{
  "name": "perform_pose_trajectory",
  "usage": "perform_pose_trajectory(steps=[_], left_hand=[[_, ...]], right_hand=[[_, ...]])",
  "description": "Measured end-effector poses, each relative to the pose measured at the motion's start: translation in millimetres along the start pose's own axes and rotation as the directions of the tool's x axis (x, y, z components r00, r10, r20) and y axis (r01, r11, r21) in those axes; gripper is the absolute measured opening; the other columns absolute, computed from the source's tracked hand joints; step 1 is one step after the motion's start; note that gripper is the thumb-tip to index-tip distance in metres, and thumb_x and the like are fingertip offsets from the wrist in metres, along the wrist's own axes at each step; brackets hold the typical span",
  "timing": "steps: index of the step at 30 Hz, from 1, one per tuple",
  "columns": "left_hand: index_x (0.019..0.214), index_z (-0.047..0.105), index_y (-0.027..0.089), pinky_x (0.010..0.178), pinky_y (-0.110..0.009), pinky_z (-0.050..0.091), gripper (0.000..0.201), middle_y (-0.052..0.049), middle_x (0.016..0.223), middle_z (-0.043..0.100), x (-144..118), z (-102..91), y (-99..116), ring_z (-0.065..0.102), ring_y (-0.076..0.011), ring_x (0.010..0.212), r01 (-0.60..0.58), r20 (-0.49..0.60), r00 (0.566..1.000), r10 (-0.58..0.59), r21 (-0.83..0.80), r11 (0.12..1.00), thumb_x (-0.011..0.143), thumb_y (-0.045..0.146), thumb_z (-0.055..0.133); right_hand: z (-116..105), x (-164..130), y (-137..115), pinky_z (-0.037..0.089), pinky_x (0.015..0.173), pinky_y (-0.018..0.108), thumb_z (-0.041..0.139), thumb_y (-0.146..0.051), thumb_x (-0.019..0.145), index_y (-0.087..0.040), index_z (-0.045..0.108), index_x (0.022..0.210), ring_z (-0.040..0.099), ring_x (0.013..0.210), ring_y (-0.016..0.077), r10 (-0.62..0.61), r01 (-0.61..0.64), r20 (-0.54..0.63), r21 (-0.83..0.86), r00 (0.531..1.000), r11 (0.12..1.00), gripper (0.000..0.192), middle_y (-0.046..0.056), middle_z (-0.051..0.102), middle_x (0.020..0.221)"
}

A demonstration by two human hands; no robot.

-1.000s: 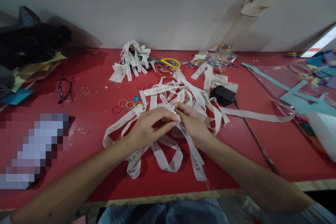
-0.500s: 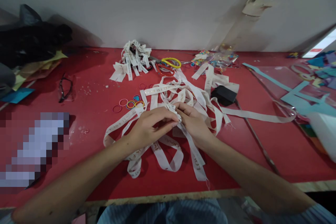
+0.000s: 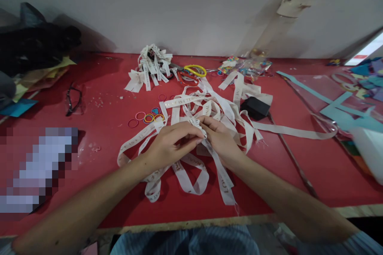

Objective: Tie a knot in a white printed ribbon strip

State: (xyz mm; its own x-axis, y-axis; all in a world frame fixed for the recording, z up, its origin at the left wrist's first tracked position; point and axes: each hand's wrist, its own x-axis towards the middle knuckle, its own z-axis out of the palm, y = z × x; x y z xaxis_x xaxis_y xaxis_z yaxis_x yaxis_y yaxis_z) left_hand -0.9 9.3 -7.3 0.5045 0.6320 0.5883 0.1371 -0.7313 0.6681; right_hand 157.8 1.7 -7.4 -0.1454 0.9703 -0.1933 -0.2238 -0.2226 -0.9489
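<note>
My left hand [image 3: 171, 142] and my right hand [image 3: 220, 138] meet over the middle of the red table, both closed on a white printed ribbon. Between the fingertips the ribbon [image 3: 202, 130] is bunched into small gathers, and one end hangs down toward the table's front edge. Around and under the hands lies a loose tangle of printed ribbon [image 3: 196, 179]. Left of the tangle are several coloured rubber bands [image 3: 149, 118]. My fingers partly cover the gathered piece.
Behind the ribbon lie scissors with yellow handles [image 3: 194, 71], a bunch of tied ribbon strips [image 3: 154, 63] and bead packets [image 3: 245, 65]. A black block [image 3: 255, 108] sits to the right. Eyeglasses [image 3: 73, 99] rest at left. Blue strips [image 3: 341, 107] lie far right.
Almost nothing differs. Both hands keep the same grip on the gathered ribbon, and the view has shifted very slightly.
</note>
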Motion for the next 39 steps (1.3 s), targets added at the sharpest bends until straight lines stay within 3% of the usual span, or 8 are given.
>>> perform_pose_trajectory(steps=[10, 39], left_hand=[[0.095, 0.060, 0.015, 0.065, -0.017, 0.048, 0.011, -0.003, 0.081, 0.068, 0.6, 0.6, 2.1, 0.062, -0.0089, 0.071, 0.019, -0.011, 1.000, -0.018, 0.042, 0.999, 0.084, 0.012, 0.062], [0.095, 0.060, 0.017, 0.072, -0.020, 0.048, 0.012, -0.003, 0.085, 0.068, -0.1, -0.8, 0.5, 0.063, -0.0100, 0.078, 0.001, 0.018, 1.000, -0.002, 0.015, 1.000, 0.085, 0.011, 0.060]], right_hand=[[0.2, -0.3, 0.8, 0.030, 0.057, 0.023, 0.066, -0.030, 0.077, -0.019, 0.058, 0.071, 0.042, 0.060, 0.0089, 0.024, -0.024, 0.015, 0.026, 1.000, 0.999, 0.015, -0.004, 0.052, 0.066], [-1.2, 0.9, 2.4, 0.033, 0.059, 0.023, 0.067, -0.030, 0.076, -0.019, 0.061, 0.072, 0.045, 0.062, 0.0093, 0.015, -0.015, 0.013, 0.016, 1.000, 1.000, 0.013, -0.004, 0.055, 0.068]])
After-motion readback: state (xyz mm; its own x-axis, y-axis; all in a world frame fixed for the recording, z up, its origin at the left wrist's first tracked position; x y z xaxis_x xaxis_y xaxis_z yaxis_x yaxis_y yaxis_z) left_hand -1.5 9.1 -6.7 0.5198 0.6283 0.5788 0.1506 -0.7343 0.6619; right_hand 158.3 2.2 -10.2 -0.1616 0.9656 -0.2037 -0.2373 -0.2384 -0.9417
